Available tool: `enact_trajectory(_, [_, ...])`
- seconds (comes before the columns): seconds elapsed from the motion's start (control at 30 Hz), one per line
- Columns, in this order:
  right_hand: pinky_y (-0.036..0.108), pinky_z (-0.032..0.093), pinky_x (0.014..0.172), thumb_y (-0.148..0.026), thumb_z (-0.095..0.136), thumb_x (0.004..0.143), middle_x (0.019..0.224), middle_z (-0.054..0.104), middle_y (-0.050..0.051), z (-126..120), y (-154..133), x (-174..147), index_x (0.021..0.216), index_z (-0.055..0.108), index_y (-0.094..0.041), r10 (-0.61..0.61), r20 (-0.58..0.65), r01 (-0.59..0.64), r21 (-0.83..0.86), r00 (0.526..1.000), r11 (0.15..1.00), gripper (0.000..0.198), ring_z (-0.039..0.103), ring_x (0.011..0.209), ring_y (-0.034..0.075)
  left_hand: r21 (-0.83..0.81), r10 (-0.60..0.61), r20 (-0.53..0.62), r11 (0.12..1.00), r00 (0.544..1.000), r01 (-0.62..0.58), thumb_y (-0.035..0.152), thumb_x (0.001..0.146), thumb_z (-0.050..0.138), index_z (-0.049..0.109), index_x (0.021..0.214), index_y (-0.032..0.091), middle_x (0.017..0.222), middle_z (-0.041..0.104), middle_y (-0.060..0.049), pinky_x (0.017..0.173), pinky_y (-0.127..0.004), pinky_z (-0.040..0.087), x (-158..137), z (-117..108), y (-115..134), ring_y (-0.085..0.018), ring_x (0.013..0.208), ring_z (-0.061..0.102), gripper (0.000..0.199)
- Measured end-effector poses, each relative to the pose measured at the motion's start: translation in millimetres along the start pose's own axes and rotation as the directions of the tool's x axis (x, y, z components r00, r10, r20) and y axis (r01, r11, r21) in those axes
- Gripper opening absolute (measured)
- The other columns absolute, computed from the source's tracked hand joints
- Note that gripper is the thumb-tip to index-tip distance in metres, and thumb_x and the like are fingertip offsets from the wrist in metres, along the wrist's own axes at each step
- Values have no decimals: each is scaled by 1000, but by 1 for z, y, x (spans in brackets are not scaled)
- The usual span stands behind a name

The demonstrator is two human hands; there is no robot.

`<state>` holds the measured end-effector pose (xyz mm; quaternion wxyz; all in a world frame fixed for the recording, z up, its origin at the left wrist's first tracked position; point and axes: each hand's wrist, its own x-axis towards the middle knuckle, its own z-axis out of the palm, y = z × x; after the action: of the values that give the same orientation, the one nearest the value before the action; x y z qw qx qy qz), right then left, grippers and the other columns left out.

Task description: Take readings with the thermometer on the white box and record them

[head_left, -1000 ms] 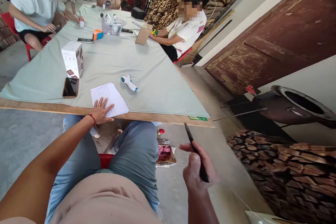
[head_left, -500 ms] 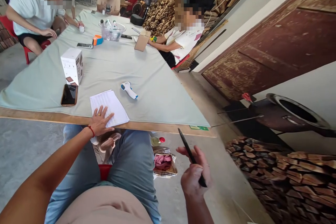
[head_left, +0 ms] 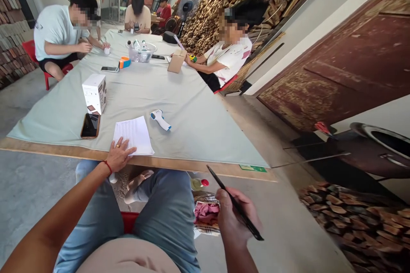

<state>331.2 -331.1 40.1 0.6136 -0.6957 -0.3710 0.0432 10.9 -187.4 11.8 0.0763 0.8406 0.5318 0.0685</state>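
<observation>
My left hand [head_left: 119, 154] rests on the lower left corner of a few white printed sheets [head_left: 136, 134], its fingers stretched out. The sheets lie at the table's near edge. Over the floor, just past that edge, my right hand [head_left: 238, 213] is closed around a black pen [head_left: 241, 210]. One end of the pen points up and left toward the table, and the other sticks out below my fingers. A white and blue infrared thermometer [head_left: 161, 120] lies beyond the sheets to the right. To their left are a dark phone [head_left: 90, 126] and a white box [head_left: 95, 93].
The table [head_left: 192, 111] has a pale green cloth. Farther back stand a clear plastic basin [head_left: 141, 53] with bottles, an orange tape roll [head_left: 124, 62] and a cardboard piece [head_left: 176, 62]. Several people sit around. Stacked firewood [head_left: 361, 226] lies at right; a bag with pink cloth [head_left: 206, 213] is below.
My right hand has turned and closed more around the pen, with the thumb now on its near side. My left hand has slid slightly left on the sheets. The view has shifted a little.
</observation>
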Motion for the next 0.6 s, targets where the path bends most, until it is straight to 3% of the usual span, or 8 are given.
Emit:
enact_trajectory(0.07, [31,50,61,-59,69,79,70,69,5,-4,5,-2,89,69,-15,-8,46,6,37,999,999,45,63,61,18,-33,1,21,999,1000,0,41,92,56,55,137,35,158,35,-12,113,-67,23,-2,-2,-7,-41,148,24,46])
enact_trajectory(0.13, [33,52,65,-58,60,86,73,70,6,-5,11,-1,99,69,-15,-62,151,51,73,987,996,46,65,66,20,-92,-7,-8,996,1000,6,57,82,65,49,143,30,160,27,-17,114,-67,21,-2,0,-16,-44,149,18,68])
enact_trajectory(0.23, [36,54,71,-51,52,93,82,74,8,17,12,5,109,67,-16,-157,331,132,94,931,987,42,69,76,22,-229,-151,-174,967,973,110,66,80,62,34,151,20,159,27,-22,116,-61,27,1,10,-28,-41,149,19,89])
enact_trajectory(0.3, [36,55,78,-45,48,96,95,74,8,53,7,10,106,67,-19,-237,459,177,171,856,969,34,70,87,22,-307,-256,-258,936,932,172,61,90,50,28,152,14,155,35,-23,116,-56,31,6,18,-33,-36,147,29,81])
enact_trajectory(0.37, [37,55,84,-41,43,98,104,73,8,101,1,12,107,66,-22,-343,564,247,241,751,938,31,68,97,21,-329,-280,-292,927,915,179,56,94,44,27,151,12,150,42,-23,116,-55,33,11,23,-36,-34,143,37,74])
enact_trajectory(0.4, [37,54,85,-40,41,98,103,72,8,126,-1,11,105,65,-22,-365,583,281,232,726,931,31,68,97,21,-325,-274,-297,930,915,173,54,94,44,28,150,11,149,43,-23,117,-56,33,13,24,-36,-34,142,38,72])
enact_trajectory(0.5, [44,52,84,-40,42,96,92,70,10,189,1,3,93,62,-20,-382,613,406,107,692,907,28,65,91,25,-324,-284,-299,928,911,184,51,94,44,28,148,8,150,41,-25,118,-55,32,12,24,-35,-34,143,37,71])
enact_trajectory(0.6, [45,50,86,-38,43,96,94,70,12,217,10,-9,89,58,-20,-426,627,475,100,652,874,24,62,92,26,-349,-316,-301,915,900,204,50,94,43,26,148,3,150,39,-27,119,-50,32,8,21,-34,-33,144,36,73])
